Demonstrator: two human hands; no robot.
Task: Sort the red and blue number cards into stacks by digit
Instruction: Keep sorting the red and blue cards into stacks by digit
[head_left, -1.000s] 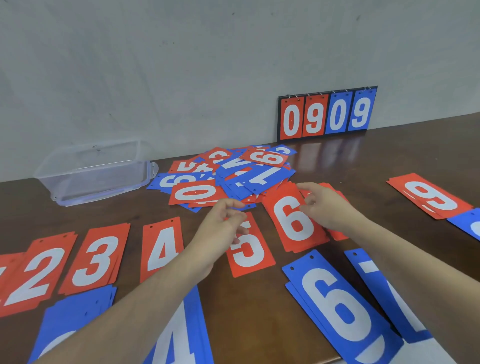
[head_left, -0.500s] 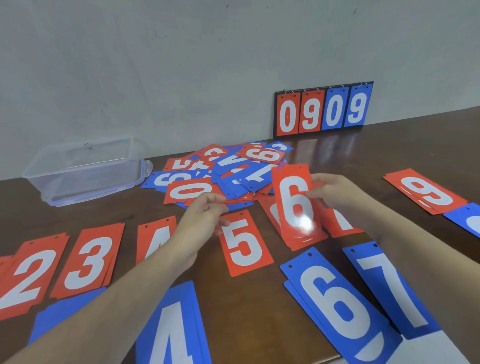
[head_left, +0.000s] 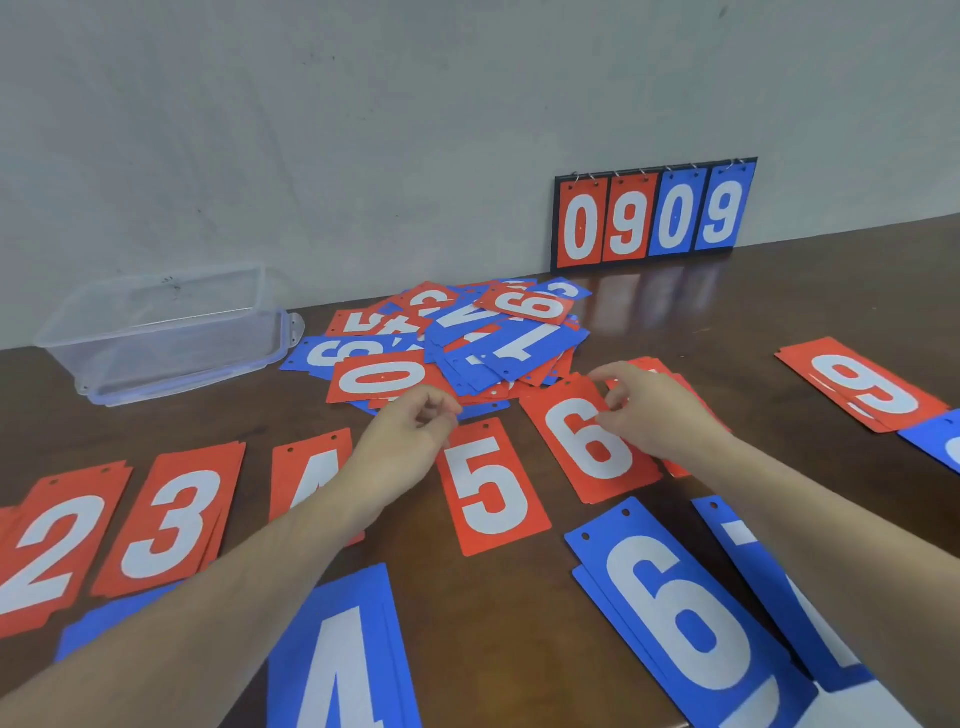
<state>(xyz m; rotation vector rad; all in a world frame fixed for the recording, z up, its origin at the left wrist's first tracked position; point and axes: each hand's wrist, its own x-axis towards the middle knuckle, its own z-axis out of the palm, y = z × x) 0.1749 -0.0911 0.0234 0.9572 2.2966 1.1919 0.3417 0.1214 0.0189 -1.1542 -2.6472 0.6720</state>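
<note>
A mixed pile of red and blue number cards (head_left: 498, 343) lies mid-table, with a red 0 card (head_left: 382, 376) at its front. My right hand (head_left: 654, 410) pinches the right edge of the top red 6 card (head_left: 582, 441), which lies flat on the red 6 stack. My left hand (head_left: 410, 431) hovers with loosely curled fingers over the top of the red 5 card (head_left: 488, 488), at the pile's front edge, and I see nothing in it. Sorted stacks lie in rows: red 2 (head_left: 52, 545), red 3 (head_left: 171, 519), red 4 (head_left: 311, 467), blue 4 (head_left: 337, 660), blue 6 (head_left: 680, 613), blue 7 (head_left: 748, 561), red 9 (head_left: 862, 387).
A clear plastic box (head_left: 171, 332) stands at the back left by the wall. A flip scoreboard (head_left: 654, 213) reading 0909 leans on the wall at the back. Another blue card (head_left: 935, 441) lies at the right edge. The brown table (head_left: 519, 623) shows between the stacks.
My right hand lifted a red 6 card upright half a second ago and has now laid it flat on the red 6 stack. My left hand stayed near the pile's front edge.
</note>
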